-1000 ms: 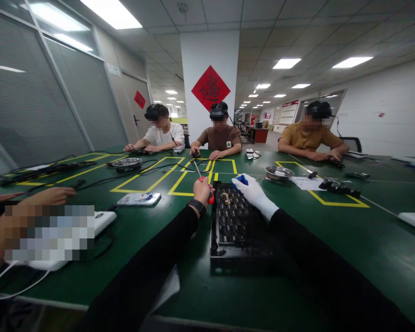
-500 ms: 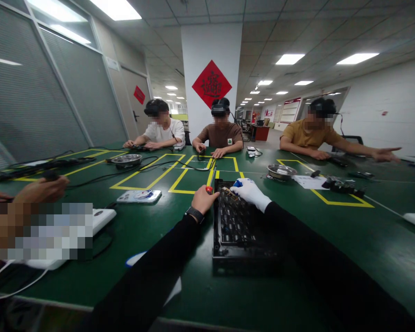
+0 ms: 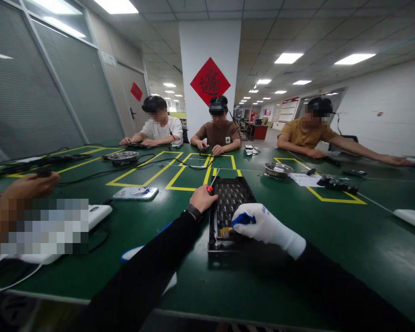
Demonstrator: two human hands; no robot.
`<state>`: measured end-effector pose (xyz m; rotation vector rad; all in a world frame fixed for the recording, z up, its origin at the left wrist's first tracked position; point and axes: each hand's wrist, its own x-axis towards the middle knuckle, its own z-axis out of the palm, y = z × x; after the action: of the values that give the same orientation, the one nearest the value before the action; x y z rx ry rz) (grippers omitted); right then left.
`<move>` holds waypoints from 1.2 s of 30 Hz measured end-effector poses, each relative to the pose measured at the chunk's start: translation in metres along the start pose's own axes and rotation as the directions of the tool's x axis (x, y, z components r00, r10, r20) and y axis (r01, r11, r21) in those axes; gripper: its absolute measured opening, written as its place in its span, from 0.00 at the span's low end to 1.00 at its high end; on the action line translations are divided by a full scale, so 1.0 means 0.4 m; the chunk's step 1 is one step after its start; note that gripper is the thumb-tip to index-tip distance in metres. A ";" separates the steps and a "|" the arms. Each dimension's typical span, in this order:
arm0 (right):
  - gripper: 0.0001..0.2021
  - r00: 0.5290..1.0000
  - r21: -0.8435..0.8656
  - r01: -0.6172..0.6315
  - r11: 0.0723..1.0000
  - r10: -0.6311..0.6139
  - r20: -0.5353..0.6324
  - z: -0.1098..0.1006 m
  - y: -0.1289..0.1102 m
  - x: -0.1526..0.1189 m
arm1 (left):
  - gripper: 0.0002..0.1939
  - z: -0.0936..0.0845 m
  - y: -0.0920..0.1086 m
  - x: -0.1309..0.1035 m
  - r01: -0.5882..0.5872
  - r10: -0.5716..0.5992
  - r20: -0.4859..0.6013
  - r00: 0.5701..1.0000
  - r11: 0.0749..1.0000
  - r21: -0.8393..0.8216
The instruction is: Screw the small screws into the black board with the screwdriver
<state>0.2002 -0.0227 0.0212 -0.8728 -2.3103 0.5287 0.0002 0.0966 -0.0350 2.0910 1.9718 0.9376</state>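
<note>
On the green table in front of me lies a black rectangular casing (image 3: 228,193) with rows of dark cells inside. My left hand (image 3: 203,199), bare and with a watch at the wrist, is closed at the casing's left edge around a red-handled screwdriver (image 3: 210,189); a thin shaft points up and away from it. My right hand (image 3: 259,223) wears a white glove with blue fingertips. Its fingers are pinched over the near part of the casing, on a small tan brush-like piece (image 3: 226,232). The glove hides most of that piece and the casing's near right corner.
A phone (image 3: 135,192) lies left of my left hand. A white power bank-like box (image 3: 98,214) and a co-worker's hand (image 3: 34,186) are further left. Metal bowls (image 3: 278,169), black parts (image 3: 337,184) and cables lie farther off. Several people sit around the table.
My right hand has moved along the casing from its far end to its near end with the tan brush-like piece. My left hand stays at the left edge. The view has shifted slightly.
</note>
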 end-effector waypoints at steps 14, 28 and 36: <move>0.07 0.972 -0.334 0.214 0.918 -0.166 0.166 0.022 -0.009 -0.001 | 0.15 0.009 -0.008 0.023 -0.002 0.002 -0.005 1.000 1.000 0.016; 0.07 0.976 -0.063 0.017 0.998 -0.003 0.219 0.024 -0.004 -0.015 | 0.15 0.011 -0.005 0.022 0.003 -0.003 0.009 1.000 1.000 -0.016; 0.08 0.970 -0.019 0.157 0.987 -0.150 0.190 0.024 0.004 -0.013 | 0.16 0.009 -0.007 0.021 -0.010 0.010 0.006 1.000 1.000 -0.012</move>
<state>0.1980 -0.0266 0.0113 -0.6764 -2.5405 0.5254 -0.0008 0.1062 -0.0364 2.0969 1.9494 0.9418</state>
